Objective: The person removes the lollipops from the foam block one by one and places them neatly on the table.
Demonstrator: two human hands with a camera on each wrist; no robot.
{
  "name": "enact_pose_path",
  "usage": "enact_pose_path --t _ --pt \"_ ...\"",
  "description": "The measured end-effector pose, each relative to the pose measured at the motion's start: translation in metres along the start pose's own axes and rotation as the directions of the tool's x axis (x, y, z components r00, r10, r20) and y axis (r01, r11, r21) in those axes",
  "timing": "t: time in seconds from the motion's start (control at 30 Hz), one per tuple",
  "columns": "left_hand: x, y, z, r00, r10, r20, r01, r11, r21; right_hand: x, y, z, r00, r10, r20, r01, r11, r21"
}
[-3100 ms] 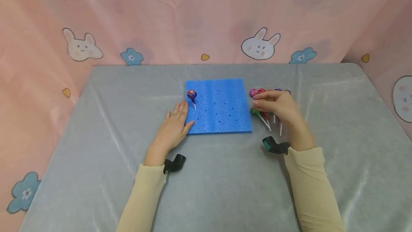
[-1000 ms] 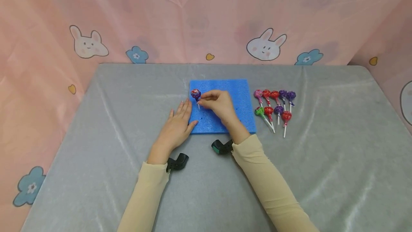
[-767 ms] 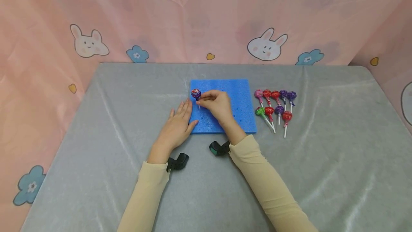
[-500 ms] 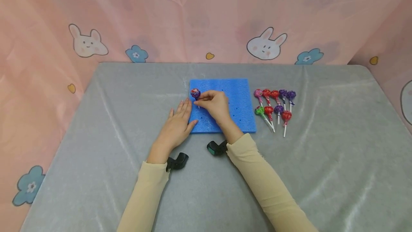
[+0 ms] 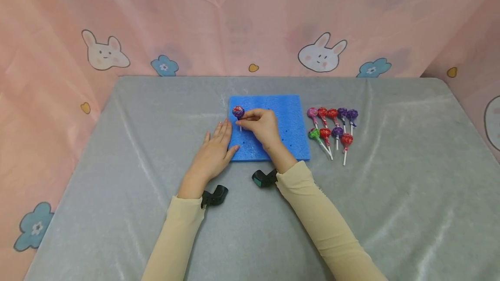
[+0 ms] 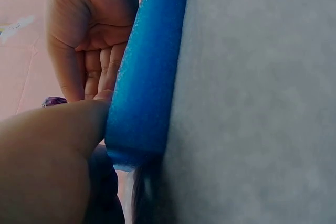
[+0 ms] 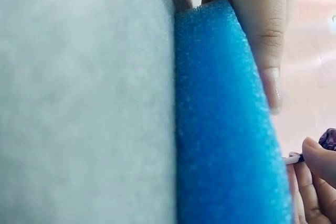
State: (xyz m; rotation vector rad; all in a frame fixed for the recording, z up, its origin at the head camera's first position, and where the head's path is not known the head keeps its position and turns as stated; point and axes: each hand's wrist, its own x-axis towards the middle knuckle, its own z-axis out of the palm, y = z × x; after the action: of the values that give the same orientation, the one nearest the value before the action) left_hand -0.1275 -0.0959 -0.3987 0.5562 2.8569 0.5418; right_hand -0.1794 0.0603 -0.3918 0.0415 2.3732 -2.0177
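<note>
A lollipop with a red and purple wrapper (image 5: 238, 112) stands near the left side of a blue foam board (image 5: 297, 133) dotted with small holes. My right hand (image 5: 262, 128) pinches it just below the head, between thumb and fingers. In the right wrist view a bit of the white stick (image 7: 291, 159) shows beside the thumb (image 7: 320, 158). My left hand (image 5: 212, 153) lies with straight fingers along the board's left edge, thumb over its front corner. Seen from the left wrist, the lollipop's head (image 6: 53, 101) peeks out above the left thumb (image 6: 58, 127).
Right of the board lie several wrapped lollipops in two rows: pink (image 5: 312, 112), red (image 5: 347, 139), purple (image 5: 352, 115) and green (image 5: 314, 133). A grey cloth (image 5: 390, 185) covers the table. Behind it hangs a pink curtain (image 5: 234, 21) with printed rabbits.
My right hand has moved left from over the loose lollipops to the one on the board and now pinches it. Over the last second it barely shifts. The left hand stays in place.
</note>
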Motion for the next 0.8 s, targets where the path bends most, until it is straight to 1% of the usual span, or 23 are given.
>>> enact_pose_path --t 0.13,0.27,0.4,0.47,0.63,0.8 --pt "0.000 0.000 0.000 1.000 0.003 -0.001 -0.003 1.000 0.002 0.000 -0.001 -0.001 1.000 0.004 -0.005 -0.004 0.999 0.047" --pt "0.001 0.000 0.001 1.000 -0.003 0.003 0.003 1.000 0.002 0.000 -0.004 -0.003 1.000 0.008 0.006 -0.009 0.993 0.115" --pt "0.001 0.000 0.002 1.000 -0.007 0.005 0.007 1.000 0.002 0.000 -0.006 -0.006 1.000 -0.004 0.016 0.001 0.986 0.165" --pt "0.001 0.000 0.002 1.000 -0.007 0.005 0.007 1.000 -0.001 -0.001 -0.007 -0.008 1.000 -0.008 0.019 0.005 0.984 0.180" --pt "0.001 0.000 0.002 1.000 -0.012 0.008 0.012 1.000 0.001 -0.003 -0.012 -0.016 1.000 -0.001 0.014 -0.002 0.984 0.180" --pt "0.002 -0.001 0.003 1.000 -0.014 0.008 0.014 1.000 0.007 -0.005 -0.016 -0.031 1.000 0.006 -0.011 -0.004 0.982 0.191"
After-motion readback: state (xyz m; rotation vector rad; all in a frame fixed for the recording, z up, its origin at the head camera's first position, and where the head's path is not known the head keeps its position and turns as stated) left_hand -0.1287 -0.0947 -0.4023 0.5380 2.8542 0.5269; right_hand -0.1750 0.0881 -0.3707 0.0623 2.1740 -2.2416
